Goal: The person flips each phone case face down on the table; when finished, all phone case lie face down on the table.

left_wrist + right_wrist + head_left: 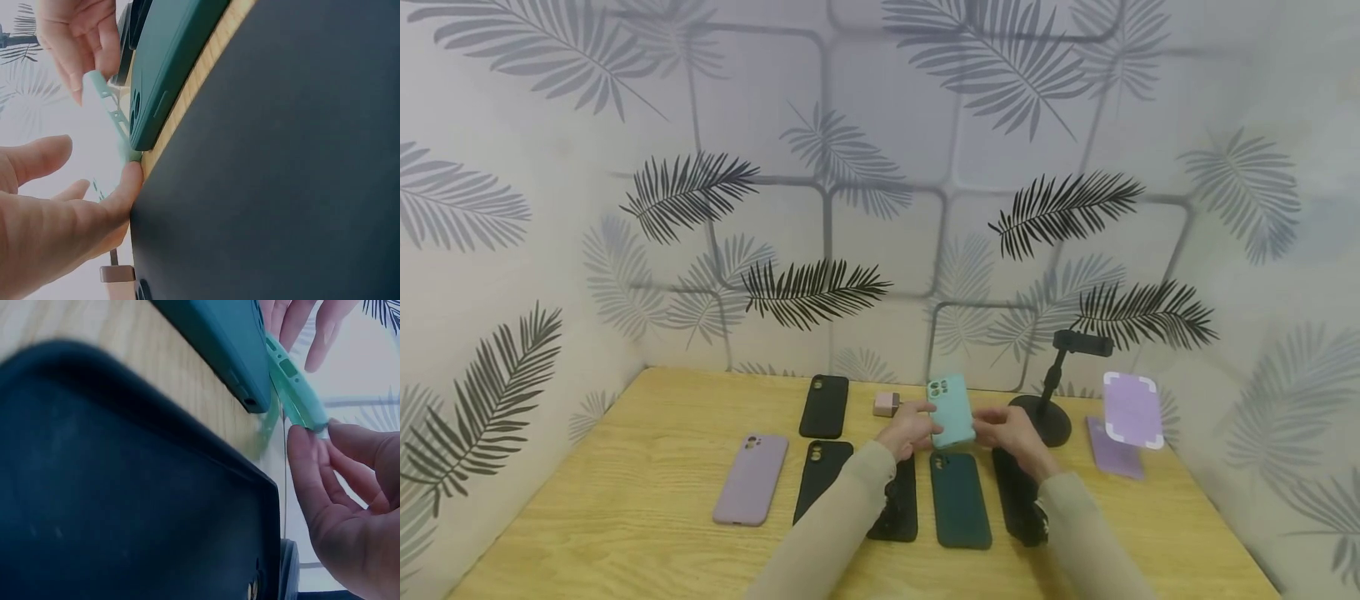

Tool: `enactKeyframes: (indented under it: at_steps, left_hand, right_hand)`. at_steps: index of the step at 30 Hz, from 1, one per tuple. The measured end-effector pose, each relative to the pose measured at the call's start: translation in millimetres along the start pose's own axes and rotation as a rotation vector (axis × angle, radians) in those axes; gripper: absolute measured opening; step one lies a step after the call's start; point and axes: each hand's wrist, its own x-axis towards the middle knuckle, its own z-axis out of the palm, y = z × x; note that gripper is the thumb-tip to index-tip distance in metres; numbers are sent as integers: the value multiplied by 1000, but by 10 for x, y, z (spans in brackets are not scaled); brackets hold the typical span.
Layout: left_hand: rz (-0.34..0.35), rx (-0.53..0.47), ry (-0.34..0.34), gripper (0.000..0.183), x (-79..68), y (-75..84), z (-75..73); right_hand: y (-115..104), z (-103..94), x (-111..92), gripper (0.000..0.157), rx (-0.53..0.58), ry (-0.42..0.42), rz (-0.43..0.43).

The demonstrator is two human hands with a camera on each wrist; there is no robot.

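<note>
A mint-green phone case (952,412) is held tilted up above the far part of the table, its camera cutouts at the top left. My right hand (1011,433) pinches its lower right corner between thumb and fingertips, plain in the right wrist view. My left hand (910,429) is at the case's left side; in the left wrist view a fingertip touches its edge while the thumb stands apart. Below lies a dark green phone case (961,502). Black phone cases lie under each forearm, one on the left (906,500) and one on the right (1017,492).
Two more black cases (824,407) and a purple case (751,481) lie to the left. A small pink charger (886,404) sits at the back. On the right stand a black phone stand (1051,421) and a purple panel with white corners (1132,408). A patterned wall (880,242) borders the table.
</note>
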Motion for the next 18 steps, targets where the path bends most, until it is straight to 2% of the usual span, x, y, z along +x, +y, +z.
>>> enactKeyframes:
  at_steps: [10,18]
  left_hand:
    - [-5,52,-14,53,-46,-1,-3]
    - [1,59,7,55,-56,30,0]
  right_hand:
    - [43,-74,-60,32,2,-116,-6]
    - [27,-98,-49,34,35,-110,19]
